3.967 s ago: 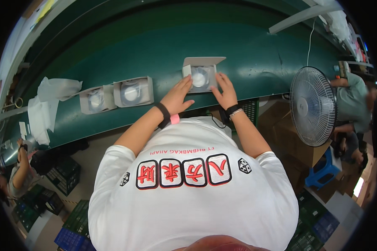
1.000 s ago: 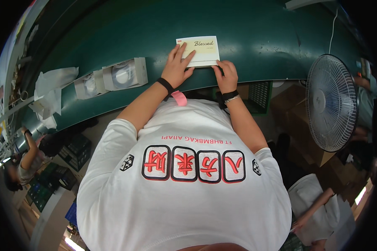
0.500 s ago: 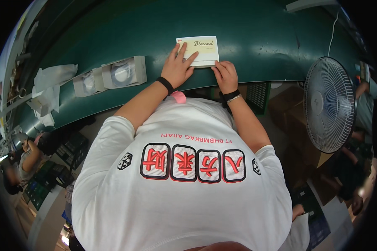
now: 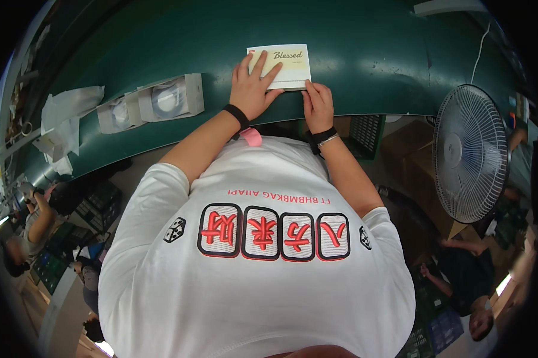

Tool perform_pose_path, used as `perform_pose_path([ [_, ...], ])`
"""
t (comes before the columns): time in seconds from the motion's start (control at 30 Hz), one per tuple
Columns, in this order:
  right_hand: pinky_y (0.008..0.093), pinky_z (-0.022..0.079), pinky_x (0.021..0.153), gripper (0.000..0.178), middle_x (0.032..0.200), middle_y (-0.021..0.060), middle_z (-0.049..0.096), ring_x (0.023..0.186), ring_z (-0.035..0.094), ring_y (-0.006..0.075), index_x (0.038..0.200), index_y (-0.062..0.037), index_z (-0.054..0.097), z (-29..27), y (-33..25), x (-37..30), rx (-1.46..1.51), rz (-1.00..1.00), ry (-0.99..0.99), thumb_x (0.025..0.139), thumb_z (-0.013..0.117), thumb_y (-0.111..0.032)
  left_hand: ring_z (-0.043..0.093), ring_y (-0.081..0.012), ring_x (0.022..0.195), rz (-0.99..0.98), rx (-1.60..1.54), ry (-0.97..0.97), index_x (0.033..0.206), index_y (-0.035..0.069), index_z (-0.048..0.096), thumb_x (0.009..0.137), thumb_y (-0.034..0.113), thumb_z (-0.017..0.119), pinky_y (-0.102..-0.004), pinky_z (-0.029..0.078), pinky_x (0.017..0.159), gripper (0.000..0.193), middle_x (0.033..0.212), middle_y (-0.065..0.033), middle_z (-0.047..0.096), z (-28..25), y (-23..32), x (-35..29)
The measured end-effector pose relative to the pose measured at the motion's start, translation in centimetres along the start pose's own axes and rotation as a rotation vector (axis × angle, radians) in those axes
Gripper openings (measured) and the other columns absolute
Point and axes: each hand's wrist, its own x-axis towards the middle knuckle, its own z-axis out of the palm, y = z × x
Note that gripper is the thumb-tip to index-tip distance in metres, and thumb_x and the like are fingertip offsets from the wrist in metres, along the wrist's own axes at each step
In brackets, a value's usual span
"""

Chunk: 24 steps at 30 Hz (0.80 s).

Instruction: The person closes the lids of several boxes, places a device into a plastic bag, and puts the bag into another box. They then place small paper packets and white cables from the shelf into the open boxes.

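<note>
Box (image 4: 293, 74) sits on the green table (image 4: 370, 77), straight ahead of the wearer, lid down, pale yellow panel facing up. Left hand (image 4: 252, 94) is laid over the lid's left part, fingers spread wide, thumb near the front edge; nothing is gripped by it, it reads as a steadying palm. Right hand (image 4: 318, 107) is set at the near right corner, thumb and index close together; whether the corner is truly pinched can't be told.

Step in hand, as judged: lid's front edge being seated. Whether the flap is tucked fully is not resolvable from here.

To do it well: box should be held still by the left hand, with light, even pressure so the panel isn't dented. Front edge should be worked from the corner inward with the right fingertips, and both corners checked flush. If resistance is met, the flap should be eased back and realigned, not forced; a creased edge is the likely fault.

Two open boxes (image 4: 195, 95) are parked to the left, well apart from the hands.
</note>
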Motion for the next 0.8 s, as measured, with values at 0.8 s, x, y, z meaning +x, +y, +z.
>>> perform_pose_path([
  [0.8, 0.035, 0.054, 0.088, 0.03, 0.115, 0.0122, 0.068, 0.104, 0.065, 0.0302, 0.109, -0.0051, 0.07, -2.4, 1.8, 2.1, 0.034, -0.105, -0.134, 0.08, 0.077, -0.006, 0.032, -0.0379, 0.143, 0.022, -0.007, -0.041, 0.14, 0.026, 0.053, 0.083, 0.048, 0.07, -0.0502, 0.048, 0.099, 0.064, 0.153, -0.0088, 0.04, 1.1, -0.3, -0.1],
])
